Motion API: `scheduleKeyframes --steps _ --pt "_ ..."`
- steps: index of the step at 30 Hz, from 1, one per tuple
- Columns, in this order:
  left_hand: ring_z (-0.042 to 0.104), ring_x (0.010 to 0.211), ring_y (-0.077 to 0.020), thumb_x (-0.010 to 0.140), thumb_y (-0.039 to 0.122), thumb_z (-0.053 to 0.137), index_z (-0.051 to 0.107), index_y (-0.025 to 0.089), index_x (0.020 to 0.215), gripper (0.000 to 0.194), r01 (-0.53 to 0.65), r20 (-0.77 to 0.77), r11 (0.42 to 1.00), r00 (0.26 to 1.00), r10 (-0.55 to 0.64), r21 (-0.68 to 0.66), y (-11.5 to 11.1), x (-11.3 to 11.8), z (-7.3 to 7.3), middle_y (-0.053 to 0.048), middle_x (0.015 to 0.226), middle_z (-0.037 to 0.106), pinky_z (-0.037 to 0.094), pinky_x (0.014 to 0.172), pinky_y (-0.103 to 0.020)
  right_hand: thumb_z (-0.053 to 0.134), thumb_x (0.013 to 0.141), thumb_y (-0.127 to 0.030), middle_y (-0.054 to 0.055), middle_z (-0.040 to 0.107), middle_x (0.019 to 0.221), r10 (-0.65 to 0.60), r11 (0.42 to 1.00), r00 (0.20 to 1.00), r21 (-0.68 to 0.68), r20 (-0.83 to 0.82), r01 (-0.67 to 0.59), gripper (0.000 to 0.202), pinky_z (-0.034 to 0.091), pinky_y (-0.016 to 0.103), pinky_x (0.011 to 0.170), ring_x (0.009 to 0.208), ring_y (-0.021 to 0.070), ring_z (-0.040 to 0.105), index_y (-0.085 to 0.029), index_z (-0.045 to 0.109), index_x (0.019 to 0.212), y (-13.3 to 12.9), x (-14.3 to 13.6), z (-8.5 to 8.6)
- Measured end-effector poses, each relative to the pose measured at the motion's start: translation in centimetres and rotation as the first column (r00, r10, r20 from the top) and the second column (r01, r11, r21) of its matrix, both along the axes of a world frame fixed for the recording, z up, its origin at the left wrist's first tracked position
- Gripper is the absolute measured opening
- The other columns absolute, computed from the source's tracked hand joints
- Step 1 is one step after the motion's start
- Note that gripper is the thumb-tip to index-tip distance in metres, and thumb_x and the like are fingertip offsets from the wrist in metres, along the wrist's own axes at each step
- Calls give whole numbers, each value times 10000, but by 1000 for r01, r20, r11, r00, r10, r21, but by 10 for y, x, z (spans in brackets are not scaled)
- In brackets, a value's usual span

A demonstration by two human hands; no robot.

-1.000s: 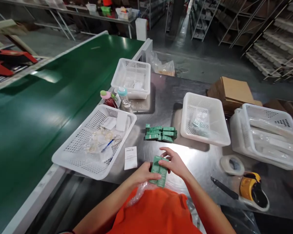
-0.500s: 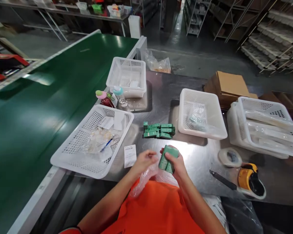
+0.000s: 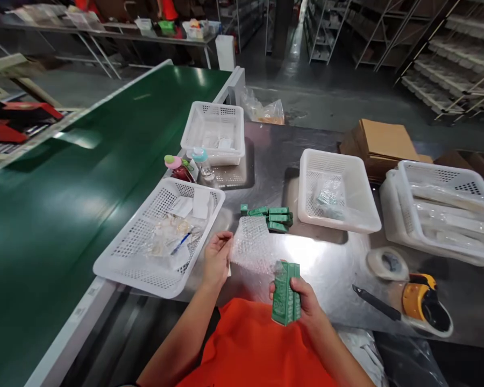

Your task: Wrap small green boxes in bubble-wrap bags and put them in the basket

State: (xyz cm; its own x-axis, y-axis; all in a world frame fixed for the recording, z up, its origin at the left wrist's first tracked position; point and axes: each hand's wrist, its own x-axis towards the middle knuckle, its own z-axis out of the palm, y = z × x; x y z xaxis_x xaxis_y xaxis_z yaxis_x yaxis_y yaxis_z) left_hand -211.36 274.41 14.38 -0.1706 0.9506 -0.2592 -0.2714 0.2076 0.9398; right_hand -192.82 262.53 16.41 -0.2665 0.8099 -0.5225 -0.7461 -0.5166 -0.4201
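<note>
My left hand (image 3: 218, 258) pinches the left edge of a sheet of bubble wrap (image 3: 253, 244), which spreads across the middle of the metal table. Closed around a few small green boxes (image 3: 285, 293) held side by side, my right hand (image 3: 304, 301) is close to my body. The wrap's lower right corner meets the top of these boxes. Behind the wrap lies a group of similar green boxes (image 3: 278, 219), partly hidden by it. A paper slip is almost wholly covered by my left hand.
Left of my hands is a white basket (image 3: 116, 263) with papers and plastic bags, beside a green conveyor belt (image 3: 116, 145). More white baskets (image 3: 367, 220) stand right and behind. A tape roll (image 3: 387, 263), black cutter (image 3: 377, 302) and yellow tape dispenser (image 3: 415, 301) lie at the right.
My left hand has moved left and drawn the bubble wrap up from my lap side over the table. My right hand has lowered the green boxes toward me and turned them more upright.
</note>
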Motion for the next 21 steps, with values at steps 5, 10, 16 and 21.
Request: scheduleKeyframes --steps 5,10,16,21 --pt "580 717 -130 702 275 656 610 173 777 135 -70 -358 980 924 135 189 -7 -7 3 3 746 618 461 697 -242 868 542 -327 50 742 712 14 999 997 40 77 -17 653 562 288 561 621 214 706 -205 617 1131 6 10 14" --pt "585 792 -163 766 252 584 607 184 746 75 -54 -580 931 769 269 360 -9 -12 7 -17 785 612 461 723 -272 868 538 -394 78 757 993 -82 996 995 31 -49 83 534 563 257 540 608 161 690 -219 681 1006 0 12 -1" --pt "589 761 -171 777 261 571 601 190 773 77 -11 -594 954 781 194 298 -7 -7 -5 -18 770 621 473 766 -305 826 597 -364 82 753 967 44 990 999 138 -29 -40 671 560 247 557 644 169 704 -213 618 1217 4 9 9" --pt "596 858 -217 829 321 525 610 191 877 162 101 -726 971 681 92 218 -9 -7 -16 -68 902 618 494 781 -362 844 588 -346 54 743 757 45 992 997 115 61 -52 903 563 273 578 683 224 726 -186 457 1388 10 7 22"
